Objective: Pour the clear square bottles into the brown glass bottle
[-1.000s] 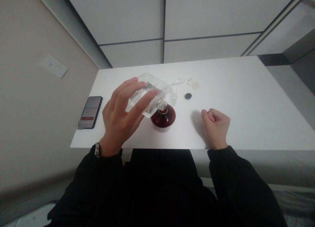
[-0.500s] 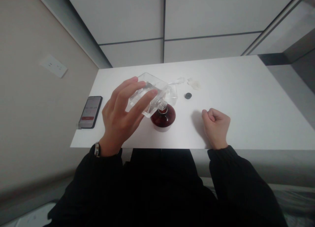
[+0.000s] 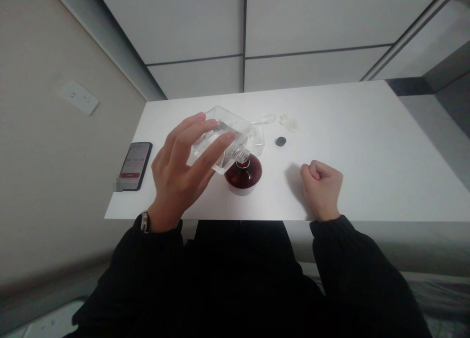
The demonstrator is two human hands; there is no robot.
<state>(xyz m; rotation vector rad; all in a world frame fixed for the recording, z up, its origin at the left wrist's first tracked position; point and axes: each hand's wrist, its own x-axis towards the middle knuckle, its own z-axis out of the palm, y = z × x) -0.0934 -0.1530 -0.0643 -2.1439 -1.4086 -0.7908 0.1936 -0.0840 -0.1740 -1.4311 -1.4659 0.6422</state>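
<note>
My left hand (image 3: 183, 167) is wrapped round a clear square bottle (image 3: 229, 125), tilted with its threaded neck pointing down to the right. Liquid shows inside the bottle. Its mouth is at the opening of a round dark-red bottle (image 3: 242, 176), which stands upright on the table; whether the two touch I cannot tell. To the right, my right hand (image 3: 322, 189) rests on the table near its front edge, closed in a fist. No object shows in that fist.
Behind the dark-red bottle lies a clear plastic piece (image 3: 257, 137), with a clear dropper-like item (image 3: 265, 119) beyond it. A dark round cap (image 3: 281, 141) and a pale crumpled scrap (image 3: 289, 123) lie to the right. A phone (image 3: 135, 166) lies on the white table (image 3: 385, 157) at the left.
Both hands and the tilted bottle keep nearly the same position. The whole view has shifted very slightly.
</note>
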